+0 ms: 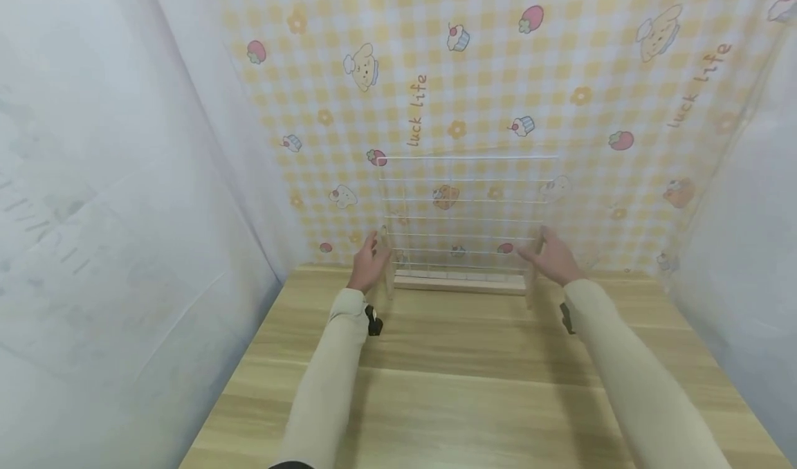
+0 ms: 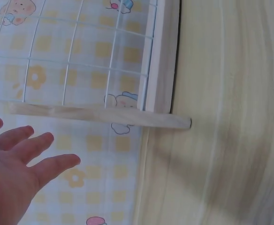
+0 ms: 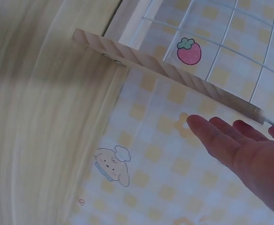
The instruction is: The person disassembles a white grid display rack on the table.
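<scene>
Standing upright btwn the left hand (image 1: 371, 263) and the right hand (image 1: 557, 258), the wire rack (image 1: 463, 219) is a little right of the frame's centre. Its base bar (image 1: 461, 284) is low, near the desk's (image 1: 436, 414) back edge, and runs left to right, approx. along this edge. Main relation: each wooden post is on the inner side of its hand. In the left wrist view, the left post (image 2: 99, 114) lies above the fingers, which are extended and a bit apart. In the right wrist view, the right post (image 3: 174, 74) ends v. near the fingers, also rather straight. I see no grip; abt light contact I cannot tell. Both hands look equally near. The desk, w/ pale wood grain, fills the lower middle; yellow checked cloth (image 1: 486, 88) is behind, white cloth (image 1: 93, 178) at far left and right.
</scene>
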`<state>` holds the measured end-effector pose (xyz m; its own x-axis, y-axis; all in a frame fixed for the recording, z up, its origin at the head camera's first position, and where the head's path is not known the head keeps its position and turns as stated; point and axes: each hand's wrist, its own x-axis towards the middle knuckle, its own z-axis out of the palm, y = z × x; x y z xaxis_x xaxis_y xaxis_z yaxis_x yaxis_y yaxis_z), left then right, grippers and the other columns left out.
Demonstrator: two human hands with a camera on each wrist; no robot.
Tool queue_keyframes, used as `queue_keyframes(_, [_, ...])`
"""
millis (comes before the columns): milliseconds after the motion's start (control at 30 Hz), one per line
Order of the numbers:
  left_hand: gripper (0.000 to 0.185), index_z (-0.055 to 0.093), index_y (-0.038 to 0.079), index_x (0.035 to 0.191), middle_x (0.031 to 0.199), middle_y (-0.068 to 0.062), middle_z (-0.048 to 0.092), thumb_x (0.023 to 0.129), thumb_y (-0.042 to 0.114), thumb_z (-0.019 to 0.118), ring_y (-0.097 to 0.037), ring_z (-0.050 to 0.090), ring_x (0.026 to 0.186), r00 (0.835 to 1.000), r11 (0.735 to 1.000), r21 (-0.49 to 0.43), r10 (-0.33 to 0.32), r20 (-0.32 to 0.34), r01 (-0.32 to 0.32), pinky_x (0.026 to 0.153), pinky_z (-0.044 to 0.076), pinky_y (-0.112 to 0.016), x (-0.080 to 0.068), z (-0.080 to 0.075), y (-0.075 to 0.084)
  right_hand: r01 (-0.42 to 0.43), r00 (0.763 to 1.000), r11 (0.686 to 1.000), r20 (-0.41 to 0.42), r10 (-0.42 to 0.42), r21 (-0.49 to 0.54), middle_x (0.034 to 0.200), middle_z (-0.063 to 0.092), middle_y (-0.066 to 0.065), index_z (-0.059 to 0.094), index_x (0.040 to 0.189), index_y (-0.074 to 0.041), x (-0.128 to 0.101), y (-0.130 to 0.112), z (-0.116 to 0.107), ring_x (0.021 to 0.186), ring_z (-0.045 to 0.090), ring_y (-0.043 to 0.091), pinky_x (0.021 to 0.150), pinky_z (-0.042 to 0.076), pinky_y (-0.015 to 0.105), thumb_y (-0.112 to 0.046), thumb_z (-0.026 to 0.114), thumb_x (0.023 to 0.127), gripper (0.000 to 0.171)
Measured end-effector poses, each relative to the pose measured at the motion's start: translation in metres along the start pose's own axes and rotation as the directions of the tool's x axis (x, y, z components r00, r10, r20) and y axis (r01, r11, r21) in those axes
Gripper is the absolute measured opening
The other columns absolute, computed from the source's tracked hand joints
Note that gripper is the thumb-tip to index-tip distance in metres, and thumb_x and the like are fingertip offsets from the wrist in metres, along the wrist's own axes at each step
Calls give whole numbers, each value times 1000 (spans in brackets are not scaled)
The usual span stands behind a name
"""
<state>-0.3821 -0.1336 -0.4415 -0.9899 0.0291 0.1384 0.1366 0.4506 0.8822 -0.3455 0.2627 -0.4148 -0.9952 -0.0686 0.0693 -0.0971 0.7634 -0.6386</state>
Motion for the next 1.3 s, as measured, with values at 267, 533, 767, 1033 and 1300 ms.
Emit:
queue_keyframes(267, [69,20,18,147,150,-14,31,89,31,55,-37,35,135,999,999,-6,-40,0,40,110,35,-48,9,10,9,-16,1000,996,-16,18,91,151,2,31,-14,145,-2,1,1,4,135,16,53,110,21,63,-58,51,87,104])
queue_keyframes(533, [67,22,16,147,148,-15,34,90,32,53,-35,40,133,999,999,3,-40,-23,40,108,39,-46,16,11,11,1,1000,996,-25,1,91,153,0,27,-9,145,2,1,-4,4,135,17,52,111,22,61,-55,51,88,100])
queue_keyframes(767, [65,27,15,145,143,-16,40,88,31,55,-33,45,129,997,998,-5,-56,-54,56,104,43,-45,17,14,8,0,999,998,-39,3,69,151,9,30,0,145,5,4,2,9,135,21,51,111,23,61,-59,49,87,99])
queue_keyframes(1033, [60,35,16,141,132,-15,48,86,26,57,-32,52,118,992,999,40,-31,-122,36,94,50,-45,4,7,6,-8,999,997,-35,11,79,152,9,28,2,146,2,4,4,14,129,32,51,108,30,59,-57,51,87,97])
queue_keyframes(1300, [53,43,23,137,113,-13,52,86,29,56,-25,58,95,988,981,193,21,-153,9,73,49,-34,-17,-2,1,-19,1000,993,2,19,114,153,7,26,-3,147,-2,6,5,15,130,32,50,106,33,59,-34,59,88,91])
